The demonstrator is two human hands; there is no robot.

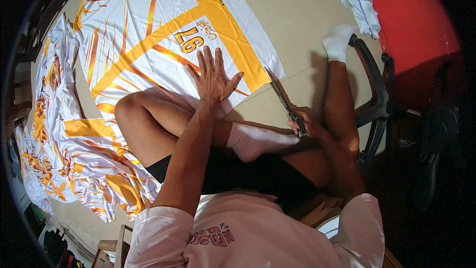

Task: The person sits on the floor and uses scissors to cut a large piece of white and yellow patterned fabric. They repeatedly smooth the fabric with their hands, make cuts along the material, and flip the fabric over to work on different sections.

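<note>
A large white fabric panel point(124, 15) with yellow bands, orange streaks and printed numerals lies spread on a pale surface in front of me. My left hand point(213, 79) rests on it just below the numerals, fingers spread and pressed flat. My right hand point(305, 124) grips long dark scissors point(282, 97), whose tips reach the fabric's right edge by a yellow band. My bent left leg point(144, 119) lies at the fabric's lower edge, and my socked foot point(263, 141) is just left of the scissors' handles.
Crumpled white-and-yellow fabric point(79, 168) piles at the left. A small white cloth point(357, 5) lies at the upper right beside a red surface point(406, 10). A black chair base point(377, 109) stands near my extended right leg. A wooden frame point(114, 248) shows at the lower left.
</note>
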